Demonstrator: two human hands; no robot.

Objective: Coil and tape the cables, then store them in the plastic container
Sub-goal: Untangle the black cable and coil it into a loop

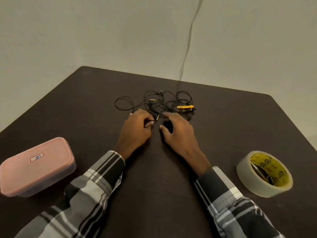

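a tangle of thin black cables (154, 103) is spread in loose loops on a dark brown table (154, 186), slightly above the centre of the frame. a yellow strap (185, 106) is seen at the right side of the tangle. the left hand (137, 127) is placed at the lower left edge of the tangle, its fingers curled, and a short black stretch of cable is pinched between thumb and fingertips. the right hand (178, 131) is held just beside it, at the lower right edge of the tangle, with the fingers relaxed and spread and the thumb pointed toward the left hand; nothing is seen gripped in it, though the fingertips are laid at the cable loops. both forearms are covered by plaid sleeves (96, 182) in black, grey and white.

a plastic container (36, 166) with a pink lid, closed and marked with a small label, is set at the lower left of the frame, well apart from the cables. a roll of clear tape (264, 174) with a yellow core is laid flat at the lower right. a pale cord (187, 40) is seen hanging along the wall at the upper right.
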